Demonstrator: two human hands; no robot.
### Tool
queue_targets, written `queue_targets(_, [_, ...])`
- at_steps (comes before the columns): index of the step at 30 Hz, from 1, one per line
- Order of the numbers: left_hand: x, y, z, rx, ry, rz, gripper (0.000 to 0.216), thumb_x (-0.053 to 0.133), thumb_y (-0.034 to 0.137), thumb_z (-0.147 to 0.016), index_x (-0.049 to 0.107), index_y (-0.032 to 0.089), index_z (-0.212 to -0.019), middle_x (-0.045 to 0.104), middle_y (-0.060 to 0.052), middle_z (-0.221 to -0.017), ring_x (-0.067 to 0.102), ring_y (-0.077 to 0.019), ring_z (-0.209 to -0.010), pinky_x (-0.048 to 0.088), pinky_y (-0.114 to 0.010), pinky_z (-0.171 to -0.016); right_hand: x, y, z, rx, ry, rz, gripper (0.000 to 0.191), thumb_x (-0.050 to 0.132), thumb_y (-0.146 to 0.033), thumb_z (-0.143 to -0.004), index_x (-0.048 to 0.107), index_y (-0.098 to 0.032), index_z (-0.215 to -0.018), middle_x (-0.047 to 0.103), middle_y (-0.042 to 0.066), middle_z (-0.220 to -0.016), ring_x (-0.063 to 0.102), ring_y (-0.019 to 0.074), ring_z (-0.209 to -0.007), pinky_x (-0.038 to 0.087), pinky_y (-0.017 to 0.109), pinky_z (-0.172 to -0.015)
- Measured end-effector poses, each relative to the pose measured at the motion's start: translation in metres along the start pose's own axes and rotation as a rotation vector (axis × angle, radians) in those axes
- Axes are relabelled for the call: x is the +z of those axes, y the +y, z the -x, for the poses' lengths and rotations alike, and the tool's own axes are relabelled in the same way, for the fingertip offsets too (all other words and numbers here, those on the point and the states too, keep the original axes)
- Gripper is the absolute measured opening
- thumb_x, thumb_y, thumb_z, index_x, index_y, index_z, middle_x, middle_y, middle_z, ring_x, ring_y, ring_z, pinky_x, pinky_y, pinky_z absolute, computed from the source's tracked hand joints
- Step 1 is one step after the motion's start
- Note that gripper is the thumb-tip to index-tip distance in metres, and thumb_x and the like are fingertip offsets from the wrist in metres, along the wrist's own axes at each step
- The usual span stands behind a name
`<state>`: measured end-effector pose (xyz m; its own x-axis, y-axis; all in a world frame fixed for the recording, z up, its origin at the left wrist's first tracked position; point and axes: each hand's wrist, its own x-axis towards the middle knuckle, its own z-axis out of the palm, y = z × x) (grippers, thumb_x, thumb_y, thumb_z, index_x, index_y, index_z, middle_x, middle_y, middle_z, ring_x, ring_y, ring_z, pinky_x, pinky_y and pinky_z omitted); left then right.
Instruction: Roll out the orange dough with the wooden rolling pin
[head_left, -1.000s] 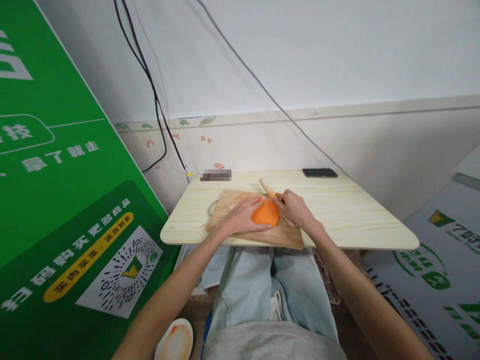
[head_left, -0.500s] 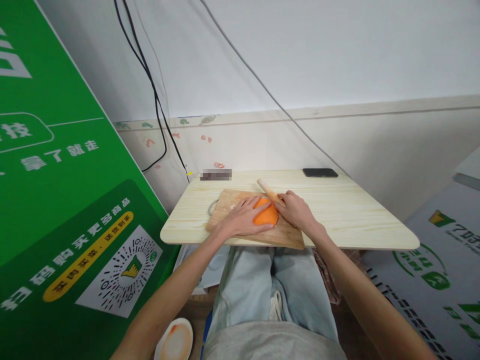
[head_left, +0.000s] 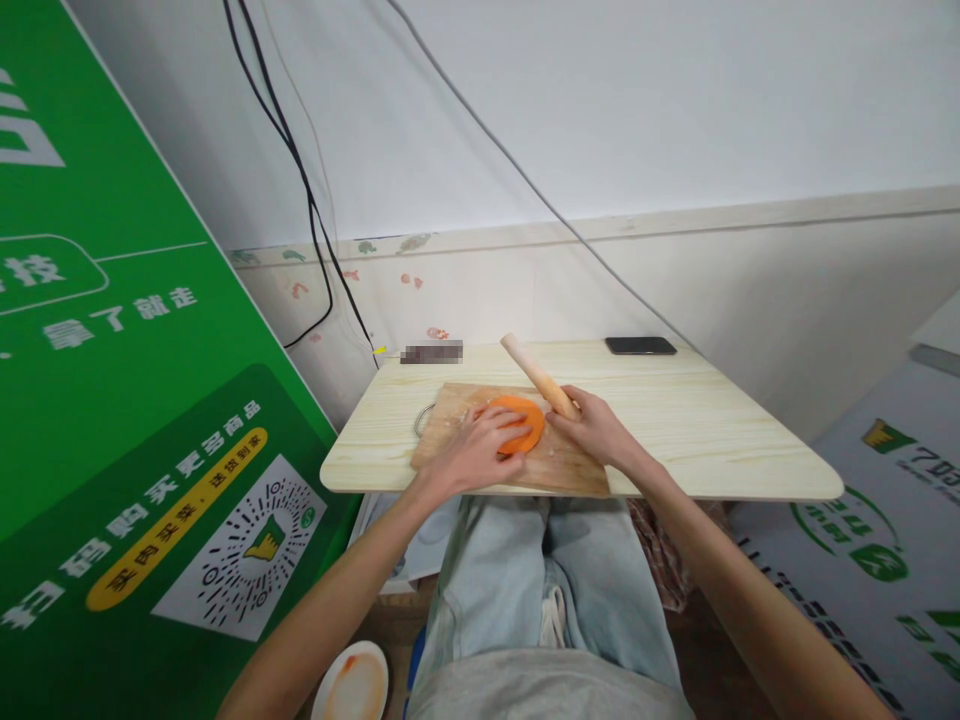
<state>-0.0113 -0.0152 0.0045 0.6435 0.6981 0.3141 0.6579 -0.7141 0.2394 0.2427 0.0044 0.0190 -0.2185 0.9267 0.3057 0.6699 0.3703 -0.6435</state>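
Observation:
A flat round of orange dough (head_left: 531,425) lies on a wooden cutting board (head_left: 574,468) dusted with white flour. My left hand (head_left: 484,445) reaches over the dough's left side, fingers curved across its top and thumb at its near edge, gripping it. My right hand (head_left: 596,425) is closed around the near end of a wooden rolling pin (head_left: 536,370). The pin slants away to the far left, tilted up and apart from the dough. What lies under my left palm is hidden.
The board rests on a pale wood-grain table (head_left: 720,445), its metal handle (head_left: 424,420) at the left. A black phone (head_left: 640,346) lies at the back right, a blurred dark item (head_left: 431,352) at the back left. Below is a stained white plate (head_left: 352,685). A green panel (head_left: 150,330) stands left.
My right hand has drawn the rolling pin away from the dough and raised it. My left hand has shifted, and the dough has moved slightly left on the board.

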Motion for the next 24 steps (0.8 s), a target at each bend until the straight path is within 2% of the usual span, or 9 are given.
queue_targets(2, [0.001,0.0,0.001,0.002,0.009,-0.002,0.037,0.07,0.034,-0.104,0.08,0.027,-0.139,0.071,-0.009,-0.157,0.06,-0.0316,-0.151,0.042,-0.055,-0.131,0.0,-0.004,-0.001,-0.009,-0.032,-0.035,0.03,0.065,-0.035,-0.09,0.077,-0.019,-0.113,0.08,0.005,-0.098,0.069,0.0252,-0.091,0.054,0.034,-0.087])
queue_targets(7, [0.005,-0.009,0.001,0.08,0.073,0.026,0.03,0.067,0.04,-0.111,0.082,0.025,-0.132,0.078,-0.009,-0.145,0.069,-0.0285,-0.141,0.049,-0.049,-0.126,0.008,-0.01,-0.001,-0.092,-0.099,-0.146,0.037,0.069,-0.031,-0.088,0.078,-0.017,-0.122,0.083,0.008,-0.116,0.074,0.0278,-0.105,0.056,0.038,-0.097])
queue_targets(11, [0.012,-0.016,0.0,0.201,0.113,0.047,0.025,0.064,0.035,-0.114,0.083,0.022,-0.121,0.084,-0.009,-0.131,0.078,-0.0257,-0.126,0.057,-0.042,-0.117,0.014,-0.018,0.006,-0.109,-0.145,-0.207,0.039,0.072,-0.028,-0.087,0.077,-0.017,-0.124,0.083,0.008,-0.118,0.075,0.0278,-0.107,0.057,0.041,-0.1])
queue_targets(15, [0.019,-0.019,-0.001,0.217,0.161,0.029,0.026,0.06,0.032,-0.115,0.082,0.019,-0.119,0.085,-0.011,-0.128,0.08,-0.0262,-0.12,0.061,-0.044,-0.112,0.014,-0.028,0.013,-0.153,-0.184,-0.237,0.038,0.073,-0.023,-0.088,0.075,-0.02,-0.127,0.083,0.008,-0.123,0.076,0.0279,-0.113,0.057,0.042,-0.104])
queue_targets(19, [0.021,-0.019,0.0,0.209,0.152,0.005,0.03,0.056,0.032,-0.116,0.083,0.02,-0.12,0.084,-0.011,-0.128,0.079,-0.027,-0.122,0.059,-0.047,-0.115,0.013,-0.033,0.018,-0.163,-0.139,-0.183,0.04,0.072,-0.022,-0.092,0.073,-0.022,-0.133,0.082,0.009,-0.131,0.076,0.0284,-0.119,0.057,0.044,-0.11])
queue_targets(24, [0.019,-0.015,0.005,0.162,0.127,-0.09,0.029,0.054,0.028,-0.117,0.082,0.022,-0.118,0.084,-0.01,-0.128,0.074,-0.0289,-0.128,0.052,-0.052,-0.119,0.011,-0.038,0.023,-0.19,-0.122,-0.079,0.035,0.073,-0.026,-0.096,0.073,-0.023,-0.131,0.081,0.012,-0.132,0.076,0.03,-0.122,0.056,0.046,-0.111])
